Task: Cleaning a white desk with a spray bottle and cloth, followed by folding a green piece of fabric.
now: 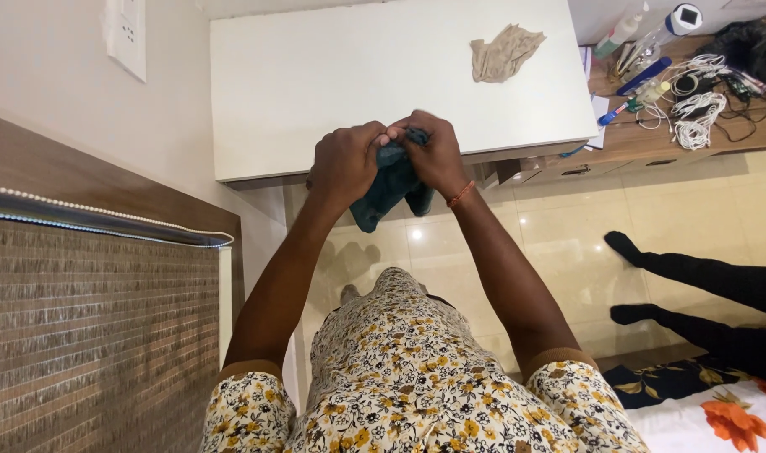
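Head view: left hand and right hand both closed tight, pinching top edge of dark teal cloth; cloth hanging bunched in air just off near edge of white surface. Beige cloth crumpled near far right corner. Cables on wooden shelf beyond right edge. Step likely straightening or folding; next probably needs hands apart along the edge, grip kept firm.
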